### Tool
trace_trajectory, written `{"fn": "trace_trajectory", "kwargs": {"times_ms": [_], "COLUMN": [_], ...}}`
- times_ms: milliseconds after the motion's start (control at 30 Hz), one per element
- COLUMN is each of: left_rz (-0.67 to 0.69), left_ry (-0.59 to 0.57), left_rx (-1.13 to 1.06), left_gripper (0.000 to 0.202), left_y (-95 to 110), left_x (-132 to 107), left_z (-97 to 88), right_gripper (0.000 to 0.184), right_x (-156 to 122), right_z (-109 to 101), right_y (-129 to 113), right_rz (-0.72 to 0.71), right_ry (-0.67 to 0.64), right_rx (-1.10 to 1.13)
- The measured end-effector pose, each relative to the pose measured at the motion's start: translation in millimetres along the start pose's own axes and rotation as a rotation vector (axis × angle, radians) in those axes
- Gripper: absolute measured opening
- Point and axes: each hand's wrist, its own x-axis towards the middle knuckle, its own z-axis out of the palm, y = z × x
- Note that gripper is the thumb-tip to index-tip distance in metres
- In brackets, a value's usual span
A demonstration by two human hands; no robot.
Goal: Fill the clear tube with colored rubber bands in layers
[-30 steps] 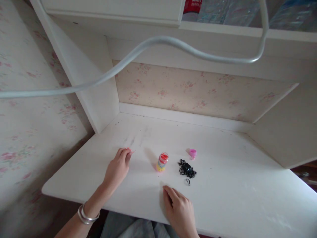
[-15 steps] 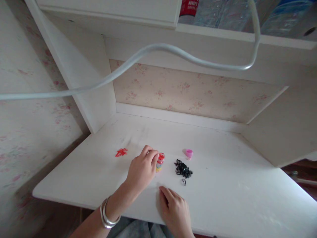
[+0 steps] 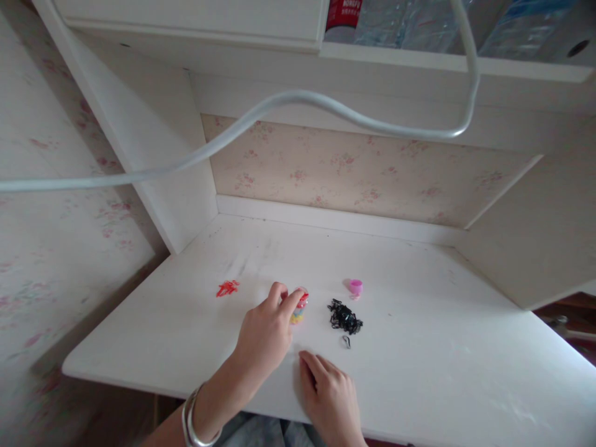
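Observation:
A small clear jar point(image 3: 298, 315) stands on the white desk with red, blue and yellow bits inside, which look like small rubber bands. My left hand point(image 3: 267, 326) reaches to its mouth from the left, fingers bent together at the rim beside the red bands. Those fingertips are partly hidden, so what they pinch cannot be made out. Near the desk's front edge rests my right hand point(image 3: 330, 391), fingers curled in and nothing visible in them. A heap of black rubber bands point(image 3: 344, 317) lies right of the jar, with one loose dark band point(image 3: 346, 342) just below it.
Red rubber bands point(image 3: 228, 288) lie in a small pile to the left. A pink cap point(image 3: 356, 287) sits behind the black heap. A white cable point(image 3: 298, 97) crosses high in front of the shelf point(image 3: 419, 59), where plastic bottles point(image 3: 382, 22) stand. Side panels border the desk point(image 3: 442, 347).
My left hand has drawn slightly down and left, and its fingers have shifted at the jar's mouth, baring more of the rim. My right hand stays put. The view has shifted slightly.

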Motion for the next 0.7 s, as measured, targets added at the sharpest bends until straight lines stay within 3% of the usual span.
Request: {"fn": "trace_trajectory", "kwargs": {"times_ms": [267,700], "left_rz": [-0.004,-0.007], "left_ry": [-0.031,-0.079], "left_rx": [0.111,0.034], "left_gripper": [0.043,0.035], "left_y": [4.0,0.1], "left_x": [7.1,14.7], "left_z": [4.4,-2.0], "right_gripper": [0.026,0.027], "right_x": [-1.6,-1.4], "right_z": [1.5,1.0], "right_y": [0.2,0.7], "right_rz": [-0.002,-0.014], "right_ry": [0.007,0.024], "right_rx": [-0.005,-0.008]}}
